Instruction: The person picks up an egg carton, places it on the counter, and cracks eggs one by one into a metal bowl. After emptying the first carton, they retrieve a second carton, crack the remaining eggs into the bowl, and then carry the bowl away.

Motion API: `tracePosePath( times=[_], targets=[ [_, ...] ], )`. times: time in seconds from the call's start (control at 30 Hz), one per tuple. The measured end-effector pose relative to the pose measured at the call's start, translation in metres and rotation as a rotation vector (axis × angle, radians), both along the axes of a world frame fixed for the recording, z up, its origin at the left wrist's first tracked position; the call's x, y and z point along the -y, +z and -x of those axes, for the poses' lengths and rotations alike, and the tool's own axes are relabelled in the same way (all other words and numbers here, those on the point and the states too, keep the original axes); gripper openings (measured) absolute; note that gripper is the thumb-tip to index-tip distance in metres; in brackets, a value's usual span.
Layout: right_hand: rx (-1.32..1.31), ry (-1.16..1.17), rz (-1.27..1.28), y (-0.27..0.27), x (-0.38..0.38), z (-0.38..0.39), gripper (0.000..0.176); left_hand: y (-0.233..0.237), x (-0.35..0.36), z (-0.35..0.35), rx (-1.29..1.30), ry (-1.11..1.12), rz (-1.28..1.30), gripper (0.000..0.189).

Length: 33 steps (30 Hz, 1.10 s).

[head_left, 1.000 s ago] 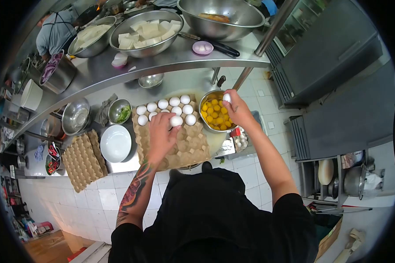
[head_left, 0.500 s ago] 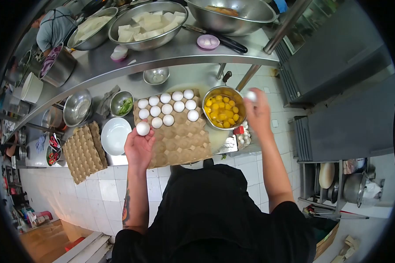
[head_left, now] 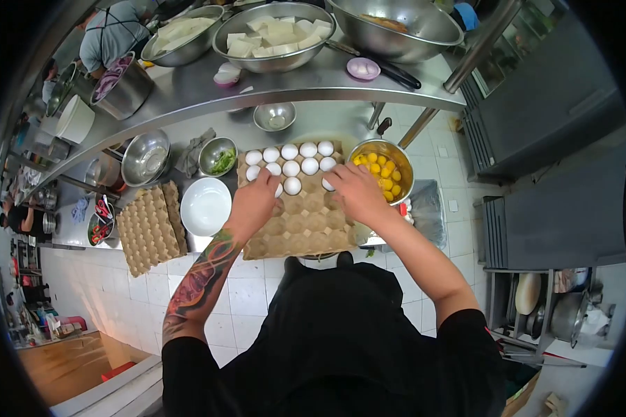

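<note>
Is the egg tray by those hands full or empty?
Partly full: the egg tray has white eggs in its far rows, but its near cups are bare.

No legible text, label, brand, number or sign: I can read none on the egg tray [head_left: 292, 240], on the white bowl [head_left: 206, 206] to the tray's left, on the metal pot [head_left: 406, 161] to its right, or on the grey cabinet [head_left: 563, 222] farther right of it.

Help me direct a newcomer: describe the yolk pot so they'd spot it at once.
Find the steel counter below the raised shelf, then the cardboard tray of white eggs on it. Just right of that tray sits a round metal pot. Bright yellow yolks inside set it apart from the bowls nearby.
</note>
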State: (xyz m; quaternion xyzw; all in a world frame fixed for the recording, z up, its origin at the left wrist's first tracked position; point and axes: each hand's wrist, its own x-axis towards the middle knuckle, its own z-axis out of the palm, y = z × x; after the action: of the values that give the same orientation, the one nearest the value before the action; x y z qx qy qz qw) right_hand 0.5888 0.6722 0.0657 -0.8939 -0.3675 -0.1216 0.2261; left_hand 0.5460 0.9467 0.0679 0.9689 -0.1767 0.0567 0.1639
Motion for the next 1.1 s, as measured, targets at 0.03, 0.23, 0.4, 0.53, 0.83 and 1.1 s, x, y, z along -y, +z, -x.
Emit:
tracePosePath(
  times=[0.03, 0.23, 0.4, 0.53, 0.83, 1.1],
  targets=[
    [0.029, 0.013, 0.108, -0.006, -0.004, -0.005, 0.038, -0.002, 0.000, -0.004, -0.118, 0.044, -0.096, 0.039],
    [-0.353, 0.044, -0.326, 0.008, 0.024, -0.016, 0.034, 0.007, -0.013, -0.008, -0.111, -0.024, -0.012, 0.035],
    [-0.921, -0.162, -1.117, -0.012, 0.118, -0.009, 0.030, 0.012, -0.004, -0.004, -0.025, 0.007, 0.183, 0.038],
    [-0.819, -0.366, -1.465, -0.044, 0.172, -0.041, 0.038, 0.012, 0.018, -0.013, 0.041, -0.090, -0.117, 0.040],
    [-0.841, -0.404, -1.568, -0.032, 0.148, -0.089, 0.038, 0.009, 0.044, -0.023, -0.056, -0.053, -0.387, 0.043],
    [-0.592, -0.367, -0.866, -0.021, 0.117, -0.046, 0.023, 0.013, 0.002, -0.012, 0.030, 0.043, 0.260, 0.044]
  ],
)
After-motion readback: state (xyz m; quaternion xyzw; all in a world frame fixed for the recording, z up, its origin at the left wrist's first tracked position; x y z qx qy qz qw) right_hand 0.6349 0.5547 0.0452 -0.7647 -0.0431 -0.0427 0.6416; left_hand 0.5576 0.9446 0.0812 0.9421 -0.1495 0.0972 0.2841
